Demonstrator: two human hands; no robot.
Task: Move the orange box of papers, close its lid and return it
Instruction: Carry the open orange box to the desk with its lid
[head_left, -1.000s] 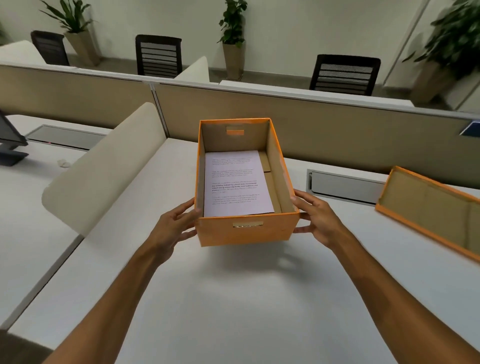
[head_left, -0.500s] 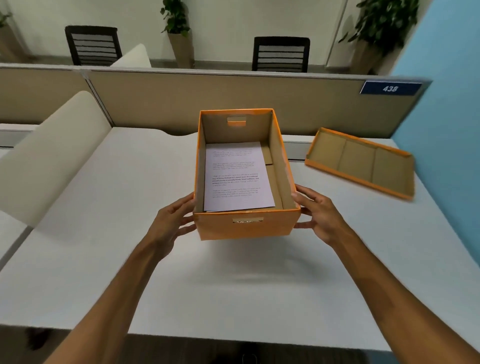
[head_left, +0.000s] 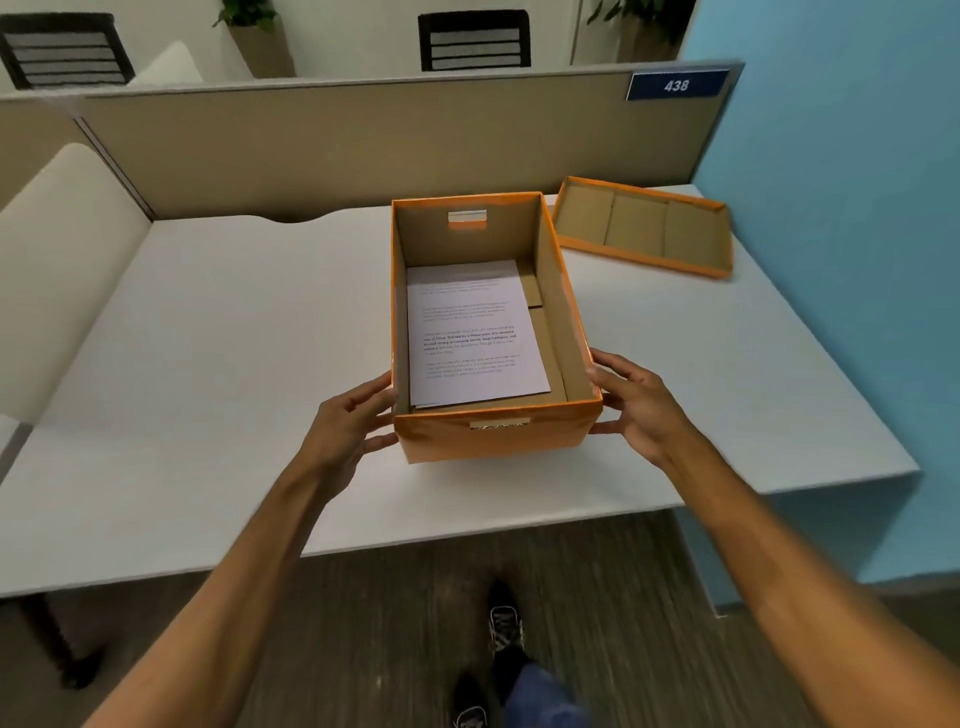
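The orange box (head_left: 493, 439) is open on top and holds a stack of printed papers (head_left: 475, 332). I grip it from both sides near its front corners: my left hand (head_left: 348, 428) presses its left wall, my right hand (head_left: 636, 402) its right wall. It hangs just over the white desk (head_left: 208, 364). Its orange lid (head_left: 644, 226) lies upside down on the desk at the back right, brown inside facing up, apart from the box.
A beige partition (head_left: 337, 140) with a blue "438" sign (head_left: 675, 84) runs along the desk's back. A blue wall (head_left: 841, 260) borders the right. A cream side divider (head_left: 57, 260) stands left. The desk's front edge is near my feet (head_left: 498, 649). Chairs and plants stand beyond.
The box, held in both hands, has shifted right along the desk toward the lid and the blue wall. My view tilted down; floor and shoes now show.
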